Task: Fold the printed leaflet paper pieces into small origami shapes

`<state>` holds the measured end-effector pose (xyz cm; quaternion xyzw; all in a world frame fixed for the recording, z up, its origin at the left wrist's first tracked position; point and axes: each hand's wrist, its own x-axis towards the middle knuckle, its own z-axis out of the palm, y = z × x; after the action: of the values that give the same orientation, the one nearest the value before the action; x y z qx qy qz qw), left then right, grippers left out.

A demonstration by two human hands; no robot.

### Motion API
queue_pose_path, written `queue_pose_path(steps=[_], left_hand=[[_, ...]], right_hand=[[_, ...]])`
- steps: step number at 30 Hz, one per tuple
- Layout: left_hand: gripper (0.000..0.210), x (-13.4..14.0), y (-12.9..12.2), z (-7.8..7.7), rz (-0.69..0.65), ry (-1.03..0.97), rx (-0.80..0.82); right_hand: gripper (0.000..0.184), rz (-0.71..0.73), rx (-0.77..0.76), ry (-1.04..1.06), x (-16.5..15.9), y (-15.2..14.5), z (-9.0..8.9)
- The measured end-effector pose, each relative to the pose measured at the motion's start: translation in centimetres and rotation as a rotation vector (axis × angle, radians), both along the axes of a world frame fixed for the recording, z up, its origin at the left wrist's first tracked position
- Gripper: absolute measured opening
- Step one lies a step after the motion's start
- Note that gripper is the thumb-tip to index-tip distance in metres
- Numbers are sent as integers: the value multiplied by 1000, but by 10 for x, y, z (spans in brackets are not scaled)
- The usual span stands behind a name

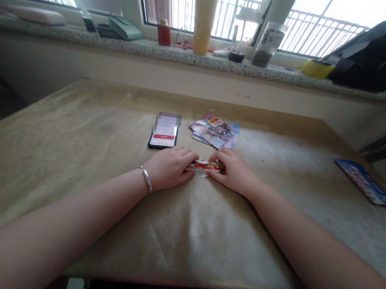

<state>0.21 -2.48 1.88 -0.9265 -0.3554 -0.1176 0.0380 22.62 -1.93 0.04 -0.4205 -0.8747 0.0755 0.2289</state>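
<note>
My left hand (170, 168) and my right hand (233, 171) meet in the middle of the paper-covered table (68, 144). Between their fingertips they hold a small red, white and yellow packet (205, 165), which lies flat on the table. A silver bracelet sits on my left wrist. Just beyond the hands lies a fanned stack of colourful cards (215, 131). A phone (163, 135) with a lit white and red screen lies left of that stack.
A long blue printed packet (366, 182) lies at the table's right edge. The stone windowsill (121, 45) behind holds a tall cup of yellowish drink (204, 12), a red jar (164, 33), a glass jar (268, 45) and dark items (382, 57) at right.
</note>
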Motion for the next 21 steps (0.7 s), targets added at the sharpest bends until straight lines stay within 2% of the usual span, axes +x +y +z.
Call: queue_pose_path(steps=[5,9,12,15,21], left_hand=[[30,0,0,-1,24,-38,-44],[31,-1,3,-4,32,-109,-89],[29,-1,4,-6,46,-161,-121],[37,0,4,-7,84,-246,-169],[41,2,5,-10,61,-396,-292]], right_hand=[[22,62,-24,67,0,0,-2],[24,-7,-115,125,-2,-2,-4],[34,-30,-195,242,-5,-4,-6],[46,-36,-256,334,-9,-7,-6],[40,-63,-358,424,-18,-10,-5]])
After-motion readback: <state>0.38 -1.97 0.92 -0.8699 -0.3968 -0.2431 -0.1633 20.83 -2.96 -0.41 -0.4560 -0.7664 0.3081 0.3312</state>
